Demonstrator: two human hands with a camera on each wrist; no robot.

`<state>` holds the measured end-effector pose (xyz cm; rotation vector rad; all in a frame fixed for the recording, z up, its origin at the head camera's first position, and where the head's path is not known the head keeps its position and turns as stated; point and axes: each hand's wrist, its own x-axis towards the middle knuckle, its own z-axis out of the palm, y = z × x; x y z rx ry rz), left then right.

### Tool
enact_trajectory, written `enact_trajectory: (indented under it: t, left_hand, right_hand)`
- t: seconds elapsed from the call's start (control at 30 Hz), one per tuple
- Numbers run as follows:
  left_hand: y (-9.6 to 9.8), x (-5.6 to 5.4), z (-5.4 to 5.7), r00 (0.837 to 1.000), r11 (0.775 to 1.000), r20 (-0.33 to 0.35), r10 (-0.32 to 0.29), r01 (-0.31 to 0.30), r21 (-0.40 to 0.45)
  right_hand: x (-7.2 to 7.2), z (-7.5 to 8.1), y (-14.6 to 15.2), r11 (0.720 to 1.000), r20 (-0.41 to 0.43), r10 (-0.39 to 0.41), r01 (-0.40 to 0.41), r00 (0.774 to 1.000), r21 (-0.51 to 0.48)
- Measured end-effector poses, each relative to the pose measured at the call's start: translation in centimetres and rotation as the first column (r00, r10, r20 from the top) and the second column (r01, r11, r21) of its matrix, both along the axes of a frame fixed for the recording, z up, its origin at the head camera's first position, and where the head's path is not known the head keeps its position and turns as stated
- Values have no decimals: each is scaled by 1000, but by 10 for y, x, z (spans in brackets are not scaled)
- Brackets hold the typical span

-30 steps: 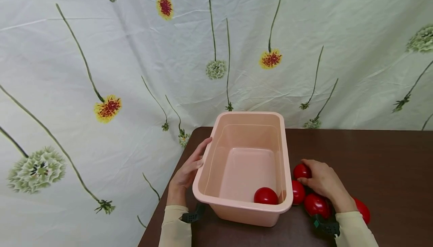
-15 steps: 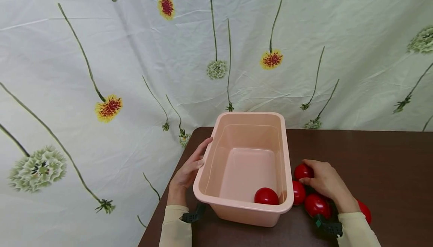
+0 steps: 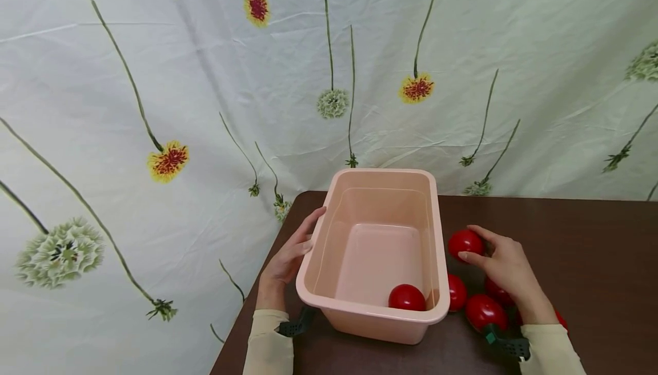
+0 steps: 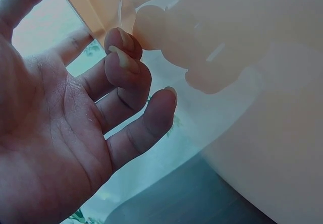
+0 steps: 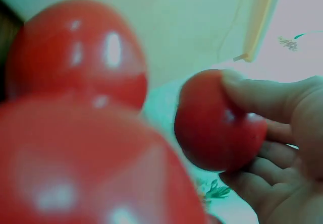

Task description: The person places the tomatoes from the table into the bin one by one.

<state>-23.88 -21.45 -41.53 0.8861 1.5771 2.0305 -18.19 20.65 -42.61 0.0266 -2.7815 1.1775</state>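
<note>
My right hand (image 3: 506,263) pinches a red tomato (image 3: 464,244) between thumb and fingers, to the right of the pink plastic basin (image 3: 379,261). In the right wrist view the held tomato (image 5: 212,125) sits in front of the fingertips, apart from two large blurred tomatoes (image 5: 75,52) nearby. Against the basin's left side rests my left hand (image 3: 288,255), its index finger and thumb at the outer rim. The left wrist view shows that hand's other fingers (image 4: 161,113) loosely bent beside the basin wall. A single tomato (image 3: 407,297) lies inside, in the near right corner.
Several more tomatoes (image 3: 485,311) lie on the dark brown table (image 3: 591,261) beside the basin, partly under my right wrist and forearm. A flower-printed white cloth (image 3: 288,78) hangs behind the table and along its left edge.
The right hand has moved slightly up and away from the other tomatoes with one tomato in its grip, uncovering another tomato beneath. The left hand keeps its place at the basin.
</note>
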Motion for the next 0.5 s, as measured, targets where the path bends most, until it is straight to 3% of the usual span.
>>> enact_trajectory:
  t: [0.1,0.27,0.5]
  left_hand:
    - [0,0,0,1000,1000,4,1,-1,0]
    - [1,1,1,1000,1000,4,5,-5,-3]
    - [2,0,1,1000,1000,0,-12,12,7]
  right_hand:
    - [3,7,-1,989,16,-55,57,998,-140]
    - [9,20,-4,936,9,-120,116,993,-334]
    - [16,35,-10,889,-43,-128,95,991,-449]
